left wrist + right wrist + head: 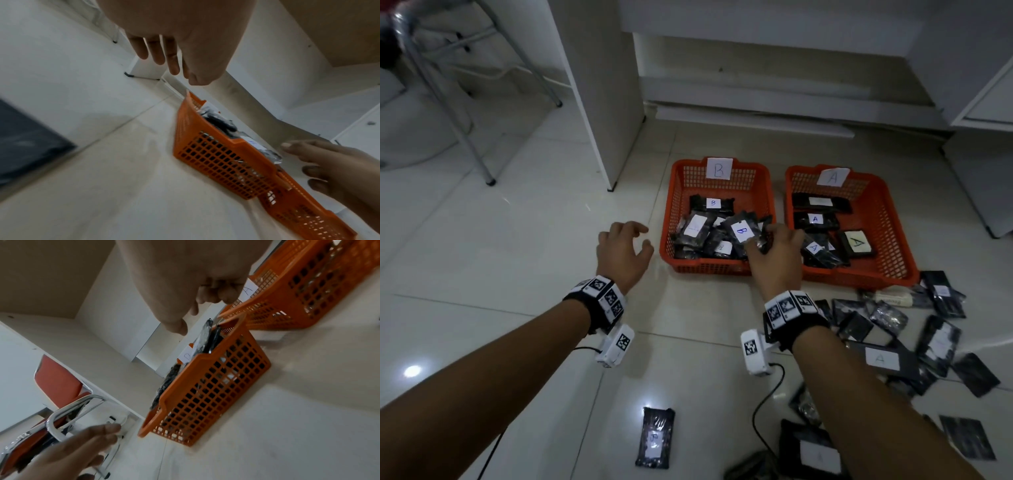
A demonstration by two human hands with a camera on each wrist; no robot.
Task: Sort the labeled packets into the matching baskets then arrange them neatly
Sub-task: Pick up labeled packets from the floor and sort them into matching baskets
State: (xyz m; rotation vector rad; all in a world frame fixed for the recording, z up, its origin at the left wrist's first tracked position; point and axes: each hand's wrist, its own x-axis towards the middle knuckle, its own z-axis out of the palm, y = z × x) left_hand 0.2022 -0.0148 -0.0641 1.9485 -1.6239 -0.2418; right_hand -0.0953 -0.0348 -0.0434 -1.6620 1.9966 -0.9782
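Observation:
Two orange baskets stand on the floor, basket B point(709, 268) on the left and basket A point(859, 275) on the right, each with several black labelled packets inside. My right hand point(763, 241) is over basket B's near right corner. Its thumb and curled fingers pinch the near edge of a black packet labelled B point(739, 230), which tilts up above the others. In the right wrist view this packet point(207, 334) sticks up past the basket rim point(205, 394). My left hand point(633, 240) hovers over the bare floor left of basket B, fingers loosely spread, holding nothing.
A heap of loose black packets point(893, 342) lies on the floor right of my right arm, one labelled A point(880, 359). A single B packet point(655, 438) lies near my left forearm. A white desk panel point(602, 85) and chair legs point(465, 120) stand at the back left.

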